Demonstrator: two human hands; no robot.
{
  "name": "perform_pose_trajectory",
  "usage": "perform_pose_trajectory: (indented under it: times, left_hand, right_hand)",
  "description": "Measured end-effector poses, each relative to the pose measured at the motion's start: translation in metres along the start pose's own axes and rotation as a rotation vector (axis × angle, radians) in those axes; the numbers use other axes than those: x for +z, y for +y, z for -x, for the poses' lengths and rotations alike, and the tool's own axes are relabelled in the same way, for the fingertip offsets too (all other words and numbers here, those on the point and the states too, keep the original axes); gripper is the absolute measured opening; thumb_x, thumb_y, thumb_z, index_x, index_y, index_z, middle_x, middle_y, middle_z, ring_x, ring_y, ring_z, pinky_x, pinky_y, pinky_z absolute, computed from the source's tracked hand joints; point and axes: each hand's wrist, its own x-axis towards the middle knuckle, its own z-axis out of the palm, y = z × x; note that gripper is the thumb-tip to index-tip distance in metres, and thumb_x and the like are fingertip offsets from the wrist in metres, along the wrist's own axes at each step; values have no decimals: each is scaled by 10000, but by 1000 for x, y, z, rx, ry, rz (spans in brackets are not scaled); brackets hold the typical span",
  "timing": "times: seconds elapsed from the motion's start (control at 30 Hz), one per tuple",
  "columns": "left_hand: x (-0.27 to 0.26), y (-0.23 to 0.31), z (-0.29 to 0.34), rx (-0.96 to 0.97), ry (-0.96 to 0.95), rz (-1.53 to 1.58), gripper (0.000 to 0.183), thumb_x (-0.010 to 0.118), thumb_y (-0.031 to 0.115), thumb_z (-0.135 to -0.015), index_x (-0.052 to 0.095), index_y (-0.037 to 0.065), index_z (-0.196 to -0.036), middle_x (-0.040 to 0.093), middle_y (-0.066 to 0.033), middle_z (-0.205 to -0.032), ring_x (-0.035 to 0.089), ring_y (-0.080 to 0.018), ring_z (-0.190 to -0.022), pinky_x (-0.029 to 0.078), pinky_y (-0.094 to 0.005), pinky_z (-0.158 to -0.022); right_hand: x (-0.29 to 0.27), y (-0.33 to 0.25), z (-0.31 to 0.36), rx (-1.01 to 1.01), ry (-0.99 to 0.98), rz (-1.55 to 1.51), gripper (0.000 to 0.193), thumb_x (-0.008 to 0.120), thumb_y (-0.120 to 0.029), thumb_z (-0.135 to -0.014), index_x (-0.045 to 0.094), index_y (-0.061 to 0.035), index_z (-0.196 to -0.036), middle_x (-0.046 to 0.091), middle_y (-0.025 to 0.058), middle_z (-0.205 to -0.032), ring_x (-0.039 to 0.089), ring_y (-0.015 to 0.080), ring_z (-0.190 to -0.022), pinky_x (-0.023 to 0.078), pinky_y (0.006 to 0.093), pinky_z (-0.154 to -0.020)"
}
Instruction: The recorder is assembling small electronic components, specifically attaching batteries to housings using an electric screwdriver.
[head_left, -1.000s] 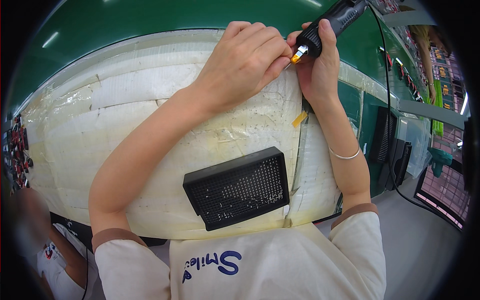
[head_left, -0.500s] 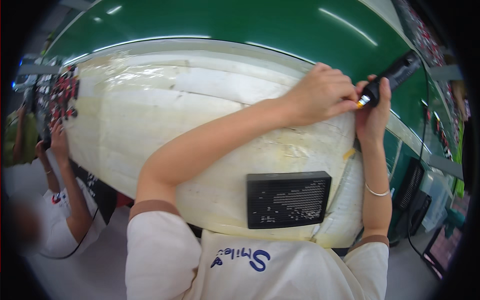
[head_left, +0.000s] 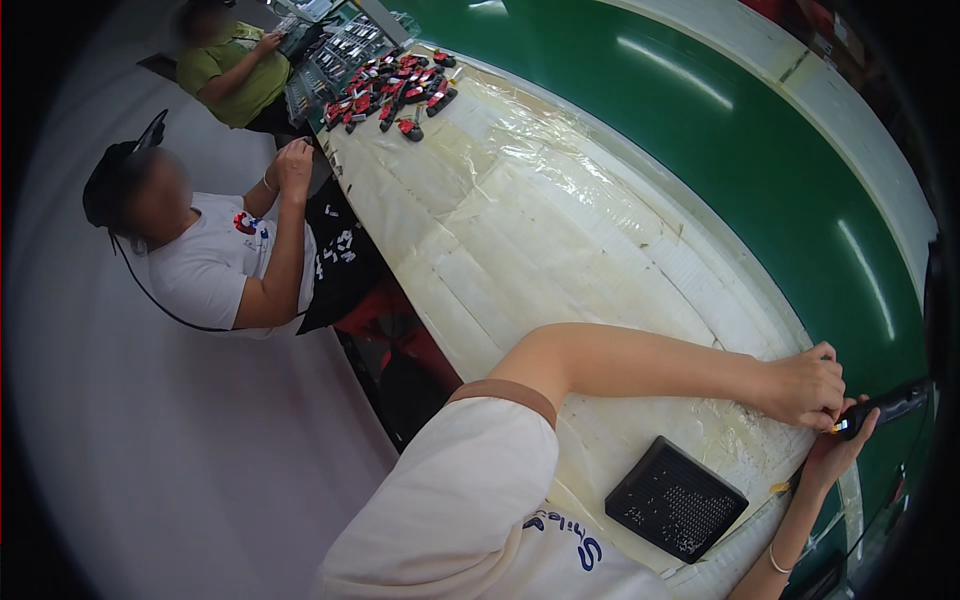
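My right hand [head_left: 838, 455] is wrapped around a black cylindrical handheld device [head_left: 893, 405] at the far right of the table. At the near end of this device shows a small silver-and-orange part [head_left: 840, 427]. My left hand [head_left: 805, 388] reaches across and has its fingers pinched together right at that part. What sits between those fingertips is too small to tell. Nearer to my body lies a black rectangular tray [head_left: 678, 500] with many tiny light pieces scattered over its pitted surface.
Film and tape cover the pale table [head_left: 560, 230], with a green belt surface [head_left: 700, 130] along its far side. Red-and-black parts [head_left: 390, 90] are heaped at the table's far left end. Beside it sits a co-worker in white [head_left: 230, 250]; another person in green [head_left: 235, 75] is beyond.
The view has swung to the left, so the two co-workers and the heap of parts show more fully. Both my hands stay together at the black device.
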Motion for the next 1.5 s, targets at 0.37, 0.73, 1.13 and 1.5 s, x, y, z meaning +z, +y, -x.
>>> perform_pose_trajectory:
  times: [0.37,0.73,1.13,1.5]
  left_hand:
    - [-2,-9,-2,-251,-173,293,185,677,331,-714,678,151,-670,621,30,-687,541,-159,-840,235,-369,-902]
    - [5,0,-2,-482,-164,335,108,616,195,-635,588,91,-624,591,-22,-610,569,-196,-644,247,-362,-971]
    - [12,10,-2,-627,71,222,158,616,179,-610,531,63,-545,570,-94,-608,511,-283,-736,375,-346,-773]
    - [7,14,-1,-387,93,210,146,569,139,-534,453,95,-458,516,-35,-504,471,-234,-506,289,-332,-749]
  right_hand:
    - [-7,-2,-4,63,-105,49,392,468,-406,-915,427,-61,-1096,431,22,-748,448,101,-690,397,219,-682]
    - [3,4,5,-77,-96,75,444,471,-415,-916,395,-66,-1179,480,29,-834,483,115,-786,412,248,-777]
    - [-9,6,-5,-6,25,45,420,455,-412,-919,439,-74,-1169,505,42,-967,505,157,-957,400,295,-875]
    - [9,7,4,-87,16,145,441,586,-445,-812,555,-10,-879,588,99,-794,577,224,-719,484,332,-646]
